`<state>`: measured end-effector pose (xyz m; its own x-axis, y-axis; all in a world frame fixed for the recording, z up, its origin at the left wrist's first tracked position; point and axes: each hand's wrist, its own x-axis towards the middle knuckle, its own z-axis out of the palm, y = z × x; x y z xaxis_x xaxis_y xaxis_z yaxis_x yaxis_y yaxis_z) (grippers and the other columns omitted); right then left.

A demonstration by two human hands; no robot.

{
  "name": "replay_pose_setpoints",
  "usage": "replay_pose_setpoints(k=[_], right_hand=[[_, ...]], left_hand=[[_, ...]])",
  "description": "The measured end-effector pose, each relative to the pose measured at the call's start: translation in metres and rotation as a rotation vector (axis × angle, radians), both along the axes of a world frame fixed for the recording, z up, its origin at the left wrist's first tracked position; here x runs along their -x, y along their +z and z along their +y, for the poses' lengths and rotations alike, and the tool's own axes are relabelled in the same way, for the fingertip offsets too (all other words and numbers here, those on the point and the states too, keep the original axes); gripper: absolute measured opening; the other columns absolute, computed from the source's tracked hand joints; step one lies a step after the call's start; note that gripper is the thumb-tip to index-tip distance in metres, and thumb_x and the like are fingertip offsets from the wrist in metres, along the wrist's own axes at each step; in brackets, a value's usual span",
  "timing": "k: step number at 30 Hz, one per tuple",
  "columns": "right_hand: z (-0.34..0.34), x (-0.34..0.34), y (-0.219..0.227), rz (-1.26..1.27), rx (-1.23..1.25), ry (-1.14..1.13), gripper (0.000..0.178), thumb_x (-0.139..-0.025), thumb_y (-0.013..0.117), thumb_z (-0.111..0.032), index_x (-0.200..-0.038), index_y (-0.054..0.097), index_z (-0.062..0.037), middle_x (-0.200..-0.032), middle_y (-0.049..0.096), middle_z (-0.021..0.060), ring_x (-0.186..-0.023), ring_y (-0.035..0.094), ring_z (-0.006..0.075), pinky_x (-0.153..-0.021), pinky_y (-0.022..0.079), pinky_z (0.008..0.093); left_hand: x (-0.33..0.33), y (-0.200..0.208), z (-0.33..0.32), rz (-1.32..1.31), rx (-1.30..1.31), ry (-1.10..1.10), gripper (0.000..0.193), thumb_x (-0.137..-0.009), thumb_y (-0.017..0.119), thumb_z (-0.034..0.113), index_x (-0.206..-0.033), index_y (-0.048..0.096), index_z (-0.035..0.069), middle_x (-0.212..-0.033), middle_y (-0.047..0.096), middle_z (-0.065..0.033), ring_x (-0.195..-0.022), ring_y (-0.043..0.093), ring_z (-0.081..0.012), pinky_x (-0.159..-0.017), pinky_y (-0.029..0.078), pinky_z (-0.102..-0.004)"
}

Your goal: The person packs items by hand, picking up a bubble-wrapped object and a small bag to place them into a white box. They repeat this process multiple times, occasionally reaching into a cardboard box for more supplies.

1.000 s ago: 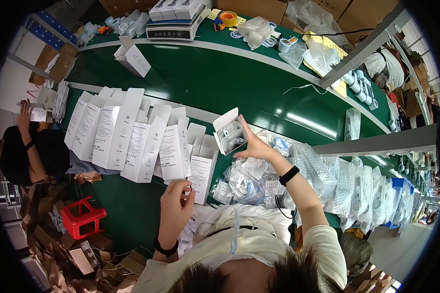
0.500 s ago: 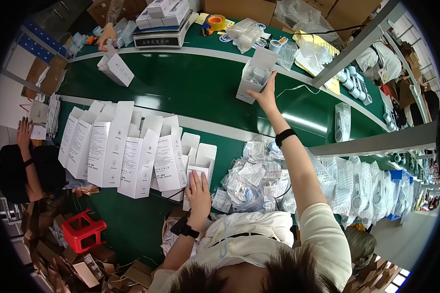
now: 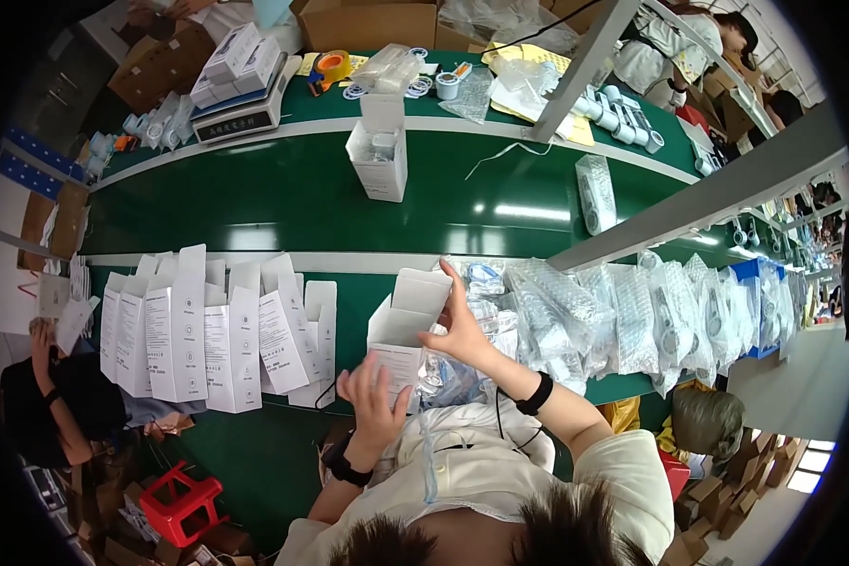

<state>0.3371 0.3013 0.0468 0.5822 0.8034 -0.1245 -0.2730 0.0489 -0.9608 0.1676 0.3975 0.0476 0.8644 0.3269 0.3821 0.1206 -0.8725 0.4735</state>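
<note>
A white cardboard box, its top flaps up and its inside looking bare, stands before me between both hands. My right hand grips its right side, thumb at the rim and fingers behind the raised flap. Against its front left lies my left hand, fingers spread. To the left, several open white boxes stand in overlapping rows. Close on the right is a heap of clear plastic bags with parts inside. Another open white box stands on the green belt, with something clear-wrapped inside.
Bubble-wrapped items line the right side. A grey metal post slants across there. Behind the belt are a scale with small boxes and an orange tape roll. A co-worker's hand is at far left; a red stool stands below.
My right hand has let go of the filled box on the belt and come back to the one near me. That near box is now apart from the row. The view has shifted.
</note>
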Motion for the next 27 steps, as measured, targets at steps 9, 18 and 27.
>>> replay_pose_setpoints(k=[9, 18, 27], right_hand=[[0.004, -0.185, -0.024, -0.627, 0.257, -0.460, 0.054, -0.081, 0.058, -0.020, -0.129, 0.036, -0.0087, -0.124, 0.045, 0.0124, -0.113, 0.043, 0.0242, -0.094, 0.033, 0.0353], [-0.092, -0.380, -0.152, -0.402, 1.610, -1.068, 0.052, -0.080, 0.051, -0.018, -0.128, 0.033, -0.0119, -0.135, 0.028, 0.0217, -0.125, 0.024, 0.0402, -0.092, 0.023, 0.0614], [-0.043, -0.355, -0.140, -0.526, 1.488, -0.355, 0.081, -0.059, 0.071, -0.018, -0.127, 0.028, -0.0078, -0.106, 0.055, 0.0235, -0.101, 0.051, 0.0370, -0.084, 0.045, 0.0366]], left_hand=[[-0.074, 0.015, 0.037, -0.022, 0.757, -0.210, 0.078, -0.058, 0.074, 0.004, -0.124, 0.032, 0.004, -0.125, 0.029, -0.0167, -0.115, 0.035, -0.0305, -0.090, 0.037, -0.0378], [-0.090, -0.022, 0.060, -0.072, 0.885, -0.055, 0.074, -0.057, 0.074, 0.003, -0.120, 0.036, 0.007, -0.120, 0.031, -0.0161, -0.109, 0.040, -0.0298, -0.088, 0.038, -0.0383], [-0.106, -0.034, 0.080, 0.004, 0.615, -0.008, 0.067, -0.058, 0.075, 0.005, -0.114, 0.038, 0.006, -0.118, 0.037, -0.0196, -0.109, 0.041, -0.0330, -0.088, 0.037, -0.0390]])
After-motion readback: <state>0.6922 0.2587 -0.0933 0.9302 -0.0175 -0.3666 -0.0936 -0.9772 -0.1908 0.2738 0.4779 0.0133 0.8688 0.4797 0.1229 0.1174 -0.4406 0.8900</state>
